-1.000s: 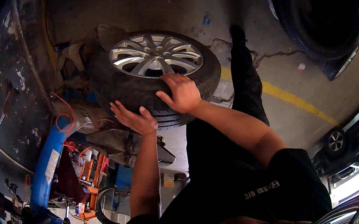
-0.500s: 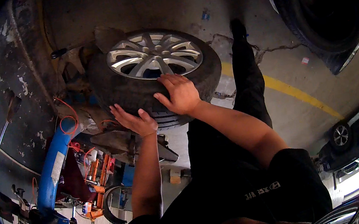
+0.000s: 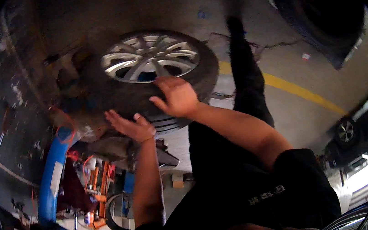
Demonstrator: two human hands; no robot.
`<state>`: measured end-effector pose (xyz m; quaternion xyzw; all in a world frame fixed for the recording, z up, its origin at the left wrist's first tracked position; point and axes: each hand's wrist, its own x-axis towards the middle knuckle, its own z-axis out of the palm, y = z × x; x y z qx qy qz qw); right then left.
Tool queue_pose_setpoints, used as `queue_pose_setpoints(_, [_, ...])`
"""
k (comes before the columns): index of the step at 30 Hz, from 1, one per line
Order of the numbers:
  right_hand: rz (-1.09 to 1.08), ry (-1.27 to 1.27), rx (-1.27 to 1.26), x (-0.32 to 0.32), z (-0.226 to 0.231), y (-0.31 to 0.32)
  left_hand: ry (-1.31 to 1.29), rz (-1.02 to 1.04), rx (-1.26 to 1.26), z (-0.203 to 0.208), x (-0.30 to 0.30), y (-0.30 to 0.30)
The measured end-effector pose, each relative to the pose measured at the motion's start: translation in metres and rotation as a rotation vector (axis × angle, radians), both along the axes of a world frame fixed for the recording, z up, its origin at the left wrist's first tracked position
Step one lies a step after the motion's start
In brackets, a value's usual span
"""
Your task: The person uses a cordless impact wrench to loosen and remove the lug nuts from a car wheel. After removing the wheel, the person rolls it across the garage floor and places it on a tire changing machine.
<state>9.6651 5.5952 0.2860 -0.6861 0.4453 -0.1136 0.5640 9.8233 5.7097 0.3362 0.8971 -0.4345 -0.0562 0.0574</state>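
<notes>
A car wheel (image 3: 154,60), a black tyre on a silver multi-spoke alloy rim, lies tilted on its side in front of me, face up. My left hand (image 3: 133,128) rests with outstretched fingers and thumb apart against the near left of the tyre (image 3: 207,77), low by the tread. On the near sidewall lies my right hand (image 3: 176,96), its fingertips reaching toward the rim's edge and its thumb spread. Neither hand grips around the tyre. The picture is blurred, so the exact finger contact is unclear.
A dark metal machine part (image 3: 119,150) sits beneath the wheel's near left. Left of it rises a blue curved arm (image 3: 54,186) with an orange hose. Orange tools and racks (image 3: 99,190) stand behind. A large dark tyre (image 3: 319,20) is at far right, a car (image 3: 347,131) below it.
The whole scene has shifted slightly left in the picture and become blurrier. Both hands stay at about the same places on the tyre. Whether the wheel has turned I cannot tell.
</notes>
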Motion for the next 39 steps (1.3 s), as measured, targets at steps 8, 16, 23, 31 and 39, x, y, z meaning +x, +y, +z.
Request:
queue_pose_setpoints(8, [-0.02, 0.02, 0.009, -0.002, 0.001, 0.003, -0.04, -0.085, -0.012, 0.002, -0.002, 0.0])
queue_pose_setpoints(16, [0.009, 0.024, 0.018, -0.003, 0.006, 0.001, -0.06, -0.098, -0.031, 0.0, 0.0, 0.003])
queue_pose_setpoints(23, [0.015, 0.037, 0.001, -0.002, 0.007, 0.0, -0.096, -0.074, -0.049, -0.004, 0.006, 0.008])
queue_pose_setpoints(31, [0.025, 0.081, -0.06, 0.001, 0.01, 0.001, -0.065, -0.033, -0.064, -0.001, 0.004, 0.007])
queue_pose_setpoints(39, [0.039, 0.154, -0.08, 0.008, 0.009, 0.002, -0.023, 0.091, -0.001, -0.001, 0.003, 0.006])
